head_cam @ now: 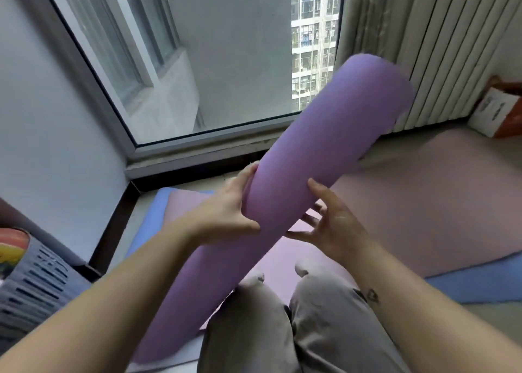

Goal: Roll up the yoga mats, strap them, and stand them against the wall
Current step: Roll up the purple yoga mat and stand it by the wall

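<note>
A rolled purple mat [282,180] slants from lower left to upper right. The left hand [226,211] grips its middle; the right hand [336,231], fingers spread, touches its underside. A pink mat [423,203] lies beneath on a blue mat [480,285]; a window [226,61] fills the top.

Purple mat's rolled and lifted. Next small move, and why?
Probably close the right hand round the purple mat: its fingers are spread, only the left hand grips, and nothing yet binds the roll.
</note>
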